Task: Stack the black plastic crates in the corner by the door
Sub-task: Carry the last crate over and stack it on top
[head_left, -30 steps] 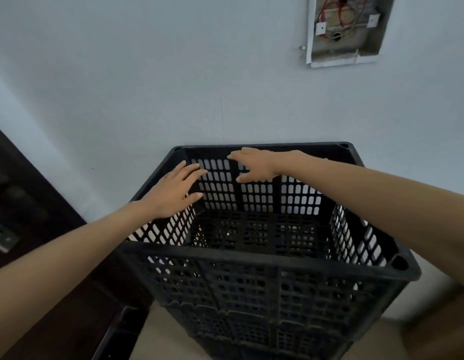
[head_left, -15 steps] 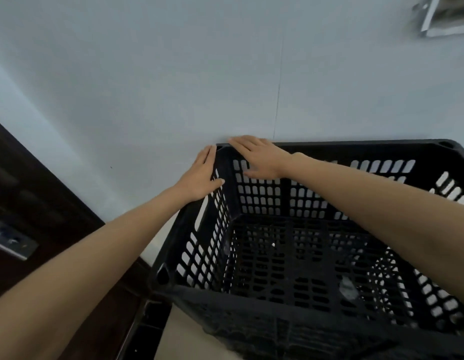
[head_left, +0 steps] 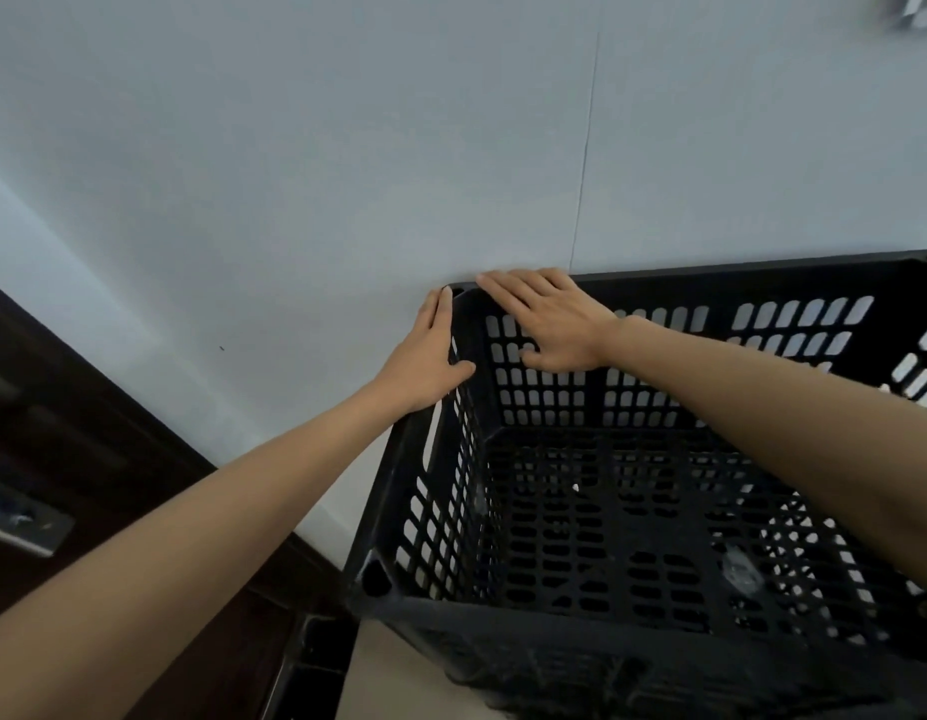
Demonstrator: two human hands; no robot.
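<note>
Both hands, left hand (head_left: 425, 361) and right hand (head_left: 549, 324), rest flat on the black crate (head_left: 581, 511) far corner

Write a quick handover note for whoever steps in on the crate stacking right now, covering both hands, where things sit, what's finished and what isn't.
Left hand: flat on the outside of the top black perforated plastic crate, at its far left corner, thumb hooked over the rim.
Right hand: palm on the far rim beside that corner, fingers spread, not closed around anything.
The crate is empty and against the pale wall; the dark wooden door is to the left.
Done: crate is up on another crate.
Left: square it into the corner and release.
</note>
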